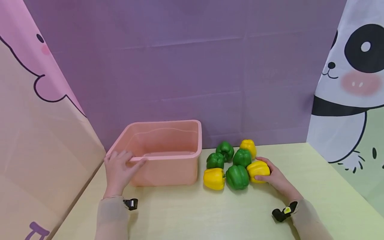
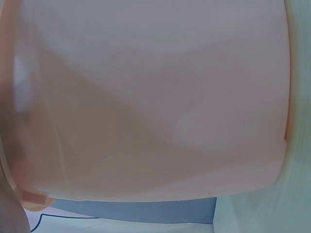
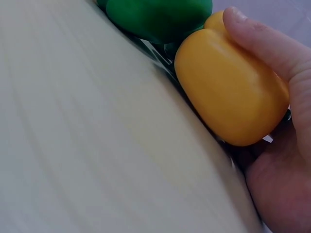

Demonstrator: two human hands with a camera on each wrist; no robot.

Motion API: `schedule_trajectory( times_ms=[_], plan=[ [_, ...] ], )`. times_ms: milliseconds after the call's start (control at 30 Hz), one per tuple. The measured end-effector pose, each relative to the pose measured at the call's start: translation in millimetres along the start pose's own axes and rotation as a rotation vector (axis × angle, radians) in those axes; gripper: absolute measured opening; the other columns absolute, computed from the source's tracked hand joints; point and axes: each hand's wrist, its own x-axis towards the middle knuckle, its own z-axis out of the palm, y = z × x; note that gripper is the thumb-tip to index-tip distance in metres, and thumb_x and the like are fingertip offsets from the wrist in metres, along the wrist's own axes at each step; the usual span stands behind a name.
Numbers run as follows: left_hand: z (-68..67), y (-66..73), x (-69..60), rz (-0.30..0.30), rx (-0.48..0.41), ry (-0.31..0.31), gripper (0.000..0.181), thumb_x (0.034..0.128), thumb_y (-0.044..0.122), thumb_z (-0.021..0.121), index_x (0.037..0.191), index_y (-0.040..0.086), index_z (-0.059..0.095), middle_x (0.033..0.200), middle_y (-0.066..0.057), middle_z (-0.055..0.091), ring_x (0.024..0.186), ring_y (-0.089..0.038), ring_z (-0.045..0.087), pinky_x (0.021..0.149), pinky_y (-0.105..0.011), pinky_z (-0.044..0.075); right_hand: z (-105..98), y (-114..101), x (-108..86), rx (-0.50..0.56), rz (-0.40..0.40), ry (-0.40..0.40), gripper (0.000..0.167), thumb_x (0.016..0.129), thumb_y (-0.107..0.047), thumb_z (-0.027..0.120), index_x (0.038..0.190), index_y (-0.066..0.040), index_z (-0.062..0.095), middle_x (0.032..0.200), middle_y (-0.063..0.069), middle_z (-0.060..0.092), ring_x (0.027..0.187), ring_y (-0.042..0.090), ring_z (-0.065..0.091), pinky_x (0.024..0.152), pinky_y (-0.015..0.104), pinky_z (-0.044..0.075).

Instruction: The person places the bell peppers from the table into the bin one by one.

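Observation:
A pink plastic bin stands on the table, and its front wall fills most of the left wrist view. My left hand holds the bin's front rim near the left corner, fingers over the edge and thumb along the front. My right hand grips the rightmost yellow bell pepper from its right side. In the right wrist view the thumb lies across the top of that yellow pepper, which sits at the table surface. Beside it is a large green bell pepper.
Other peppers cluster right of the bin: a front yellow one, a back yellow one, and green ones. A purple cloth wall rises behind, and a panda-printed panel borders the right side.

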Motion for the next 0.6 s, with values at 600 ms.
schedule_trajectory(
  times_ms=[600],
  plan=[
    [1.4,3.0,0.7,-0.01,0.03,-0.002,0.038,0.0754,0.047,0.077,0.075,0.013,0.061,0.079,-0.002,0.06,0.077,-0.024,0.04,0.093,-0.056,0.021,0.9,2.4,0.4,-0.036,0.008,0.003,0.076,0.084,-0.018,0.076,0.146,-0.01,0.033,0.131,0.018,0.045,0.108,0.029,0.047,0.093,0.036,0.04]
  ],
)
